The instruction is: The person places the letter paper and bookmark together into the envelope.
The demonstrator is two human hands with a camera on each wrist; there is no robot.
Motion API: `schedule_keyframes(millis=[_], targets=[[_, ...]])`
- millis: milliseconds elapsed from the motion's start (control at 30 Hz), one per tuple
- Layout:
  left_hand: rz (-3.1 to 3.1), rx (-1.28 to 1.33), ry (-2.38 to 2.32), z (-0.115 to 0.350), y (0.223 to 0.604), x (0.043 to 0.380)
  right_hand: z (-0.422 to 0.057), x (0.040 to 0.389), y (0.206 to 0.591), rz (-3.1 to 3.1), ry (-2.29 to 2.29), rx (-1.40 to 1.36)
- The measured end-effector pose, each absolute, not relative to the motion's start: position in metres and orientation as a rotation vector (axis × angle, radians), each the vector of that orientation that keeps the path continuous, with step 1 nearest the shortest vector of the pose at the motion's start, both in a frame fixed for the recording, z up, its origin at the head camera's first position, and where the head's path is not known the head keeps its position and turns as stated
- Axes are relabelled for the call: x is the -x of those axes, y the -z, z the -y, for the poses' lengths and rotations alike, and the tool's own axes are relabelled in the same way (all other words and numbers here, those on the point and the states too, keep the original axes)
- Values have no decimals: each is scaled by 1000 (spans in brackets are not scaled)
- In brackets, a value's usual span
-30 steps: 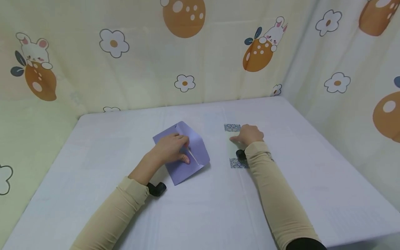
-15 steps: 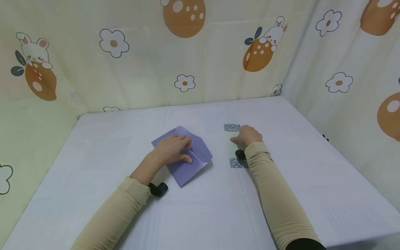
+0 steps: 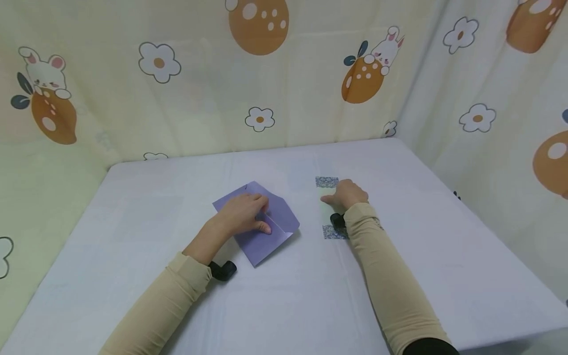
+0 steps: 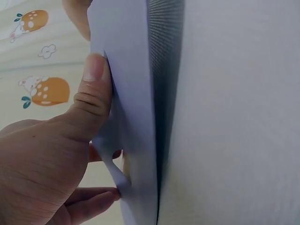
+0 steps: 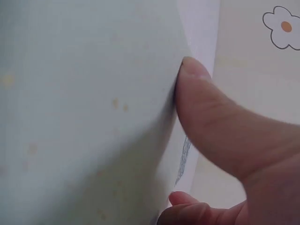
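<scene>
A purple paper envelope (image 3: 277, 214) lies tilted on the table under my left hand (image 3: 244, 214). In the left wrist view, the left thumb lies along the face of the envelope (image 4: 133, 93) and the other fingers are behind it, so the hand pinches it. To the right is a pale green sheet with blue patterned bands (image 3: 327, 182). My right hand (image 3: 348, 195) is at its right edge. The right wrist view shows the thumb tip touching the speckled sheet (image 5: 93, 70) and other fingers bent below. Whether they grip its edge is hidden.
A white cloth (image 3: 284, 305) covers the table. Curtains (image 3: 199, 98) printed with rabbits and flowers hang along its back and right sides. A black wrist camera (image 3: 224, 270) sits at the left cuff, and another black camera (image 3: 338, 221) overlaps the sheet.
The envelope has turned slightly and shifted a little toward me under the left hand. The right hand stays at the sheet. The view has shifted slightly.
</scene>
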State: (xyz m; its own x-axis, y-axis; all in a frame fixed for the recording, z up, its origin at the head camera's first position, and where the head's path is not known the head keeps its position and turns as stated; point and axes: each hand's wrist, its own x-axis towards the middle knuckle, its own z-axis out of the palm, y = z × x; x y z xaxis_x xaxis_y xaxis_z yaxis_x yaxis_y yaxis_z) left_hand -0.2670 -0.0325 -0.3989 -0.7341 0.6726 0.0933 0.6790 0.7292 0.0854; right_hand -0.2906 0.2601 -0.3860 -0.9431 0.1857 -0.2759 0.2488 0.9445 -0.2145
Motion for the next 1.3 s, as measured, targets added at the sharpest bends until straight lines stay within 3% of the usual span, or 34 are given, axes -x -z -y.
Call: schedule_keyframes(millis=[333,700,1300], targets=[[2871,1101,209,34,403,265,-270,293,388,-2828,495,-239],[2855,1090,254,35,402,266,-274,294,352,-2836,828,-71],[2826,1095,181,32,401,264,-231,287,326,-2756,1934,103]])
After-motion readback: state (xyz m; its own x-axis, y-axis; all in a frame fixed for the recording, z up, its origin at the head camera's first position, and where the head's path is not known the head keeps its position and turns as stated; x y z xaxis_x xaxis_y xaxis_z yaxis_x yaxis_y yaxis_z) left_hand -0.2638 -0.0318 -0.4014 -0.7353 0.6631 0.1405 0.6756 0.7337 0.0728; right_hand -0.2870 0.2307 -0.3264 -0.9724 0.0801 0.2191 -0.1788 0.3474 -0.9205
